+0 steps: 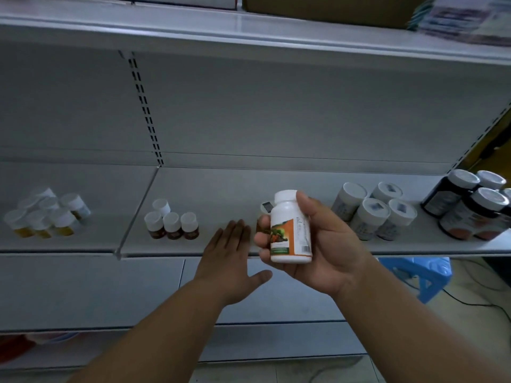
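Grey shop shelving faces us, and nearest to us our right hand [329, 252] grips an upright white bottle [290, 228] with an orange and green label, fingers curled round its left side, in front of the shelf's [221, 189] near edge. Just left of it our left hand [229, 261] is flat and open, fingers straight, holding nothing. Farther back on the shelf stand four brown bottles [172, 225] to the left, four white tubs [373, 214] to the right and dark jars [470, 205] at the far right.
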`<state>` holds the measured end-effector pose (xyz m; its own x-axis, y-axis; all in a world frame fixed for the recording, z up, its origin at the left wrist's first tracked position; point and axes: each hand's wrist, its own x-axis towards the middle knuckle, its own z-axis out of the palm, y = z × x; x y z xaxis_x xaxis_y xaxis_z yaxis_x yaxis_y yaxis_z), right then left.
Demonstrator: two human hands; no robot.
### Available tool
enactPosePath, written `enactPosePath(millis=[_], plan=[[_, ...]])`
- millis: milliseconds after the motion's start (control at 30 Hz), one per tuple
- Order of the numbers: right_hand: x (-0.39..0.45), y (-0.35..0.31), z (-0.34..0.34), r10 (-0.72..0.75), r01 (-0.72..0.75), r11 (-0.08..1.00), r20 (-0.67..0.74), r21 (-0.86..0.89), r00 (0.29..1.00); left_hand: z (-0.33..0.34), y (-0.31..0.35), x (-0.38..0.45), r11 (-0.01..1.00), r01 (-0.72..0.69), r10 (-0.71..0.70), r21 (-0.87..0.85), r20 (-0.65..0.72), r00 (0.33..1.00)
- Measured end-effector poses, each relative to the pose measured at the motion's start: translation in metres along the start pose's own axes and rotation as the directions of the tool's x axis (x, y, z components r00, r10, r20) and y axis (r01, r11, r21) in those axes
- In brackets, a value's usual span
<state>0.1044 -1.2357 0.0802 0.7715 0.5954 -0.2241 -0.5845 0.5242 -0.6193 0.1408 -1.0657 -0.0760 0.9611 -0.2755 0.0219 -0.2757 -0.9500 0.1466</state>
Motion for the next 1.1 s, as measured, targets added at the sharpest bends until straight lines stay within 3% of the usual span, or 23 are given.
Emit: enactPosePath(millis=[200, 367, 567, 800, 967, 1100], plan=[[-0.008, -0.002, -0.001, 0.064, -0.066, 0.997, 0.047, 0.040, 0.997, 0.004, 0.000, 0.001, 1.000, 0.009, -0.009, 0.017, -0.007, 1.000], [-0.014, 0.005, 0.003, -0.049, 0.038, 0.994, -0.112, -0.100, 0.993, 0.003, 0.000, 0.002, 1.000, 0.008, -0.008, 0.027, -0.021, 1.000], [-0.020, 0.002, 0.000, -0.007, 0.015, 0.999, -0.149, 0.052, 0.989, -0.008, 0.005, -0.003, 0.998, 0.029, -0.031, 0.056, 0.044, 0.999], [-0.025, 0.009, 0.006, -0.094, 0.081, 0.995, -0.240, -0.063, 0.966, -0.007, 0.004, -0.002, 0.997, 0.025, -0.029, 0.071, 0.058, 0.998], [-0.024, 0.006, 0.003, -0.083, 0.063, 0.993, -0.196, -0.104, 0.977, -0.014, 0.009, -0.005, 0.996, 0.049, -0.054, 0.073, 0.072, 0.996], [-0.022, 0.009, -0.002, -0.229, 0.158, 0.939, -0.211, -0.306, 0.950, -0.013, 0.008, -0.005, 0.997, 0.033, -0.037, 0.064, 0.054, 0.998]])
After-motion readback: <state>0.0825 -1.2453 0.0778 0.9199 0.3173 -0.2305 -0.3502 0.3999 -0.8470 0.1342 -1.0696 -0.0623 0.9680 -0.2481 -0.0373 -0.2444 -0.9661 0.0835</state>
